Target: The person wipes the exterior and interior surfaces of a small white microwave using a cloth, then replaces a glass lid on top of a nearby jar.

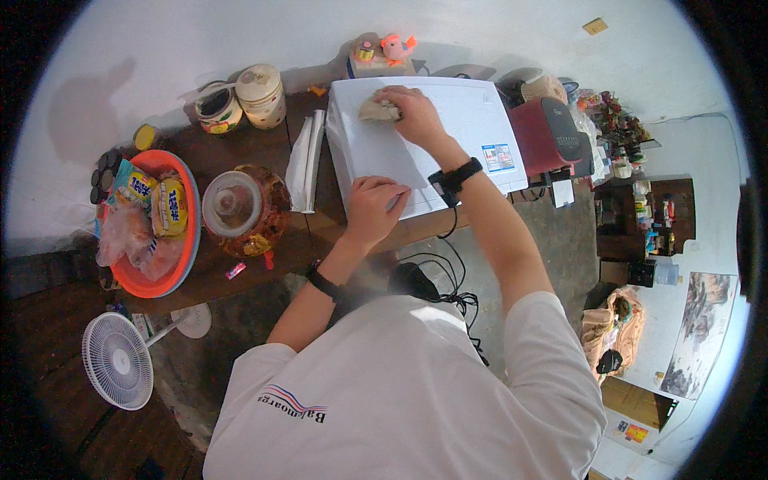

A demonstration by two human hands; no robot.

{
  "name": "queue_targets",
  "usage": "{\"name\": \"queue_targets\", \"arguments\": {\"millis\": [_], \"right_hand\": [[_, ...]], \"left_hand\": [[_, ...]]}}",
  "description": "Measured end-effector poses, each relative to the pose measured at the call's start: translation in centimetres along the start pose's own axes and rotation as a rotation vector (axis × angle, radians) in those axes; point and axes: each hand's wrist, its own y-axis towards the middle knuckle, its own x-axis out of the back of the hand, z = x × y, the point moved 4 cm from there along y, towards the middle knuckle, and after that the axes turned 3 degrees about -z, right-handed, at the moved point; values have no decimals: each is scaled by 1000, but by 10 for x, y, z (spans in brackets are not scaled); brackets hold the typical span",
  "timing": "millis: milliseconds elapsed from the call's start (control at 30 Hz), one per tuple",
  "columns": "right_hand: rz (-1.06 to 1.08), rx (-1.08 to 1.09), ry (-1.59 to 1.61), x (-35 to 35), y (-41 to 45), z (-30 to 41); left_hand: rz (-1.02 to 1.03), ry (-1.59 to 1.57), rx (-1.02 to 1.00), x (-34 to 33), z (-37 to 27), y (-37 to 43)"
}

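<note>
A white box-shaped appliance [444, 138] stands on the wooden table in front of me, with a blue-and-white label [501, 158] on its top. My right hand [414, 114] grips a crumpled, pale greyish cloth [378, 112] against the far left part of that top. The palm side and part of the cloth are hidden under the fingers. Near the front left edge, my left hand [377, 205] rests on the white surface, holding nothing, its thumb apart from the bent fingers. A dark band is on each wrist.
Left of the appliance are a plastic-wrapped roll [308, 162], a large lidded glass jar [233, 204] and an orange basin [195, 210] of packaged food. A red-and-black appliance [549, 135] adjoins on the right. A pink toy bird [397, 49] stands behind. Black cables [459, 297] hang below the table.
</note>
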Motion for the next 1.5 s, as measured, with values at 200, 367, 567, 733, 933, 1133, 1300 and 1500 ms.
{"name": "queue_targets", "arguments": {"millis": [200, 367, 567, 733, 933, 1133, 1300, 1500], "right_hand": [[-9, -155, -46, 26, -17, -48], [-15, -164, -58, 20, -17, -50], [50, -32, -14, 5, -3, 2], [93, 15, -77, -6, -3, 15], [2, -13, -57, 10, -11, -15], [-66, -187, -21, 46, -26, -79], [-136, -333, 9, 61, -38, -108], [-126, -255, -62, 46, -35, -102]], "left_hand": [[-4, -25, 20, 2, -1, 1], [26, -42, 53, -2, -1, 1], [9, -8, 15, 1, -2, 1], [45, -27, 61, -2, 1, -1], [50, 7, 62, 1, -2, 0], [-11, 1, 8, 4, -5, 1], [-13, -17, 23, 4, -5, 2], [0, 14, 35, 1, -4, 1]]}}
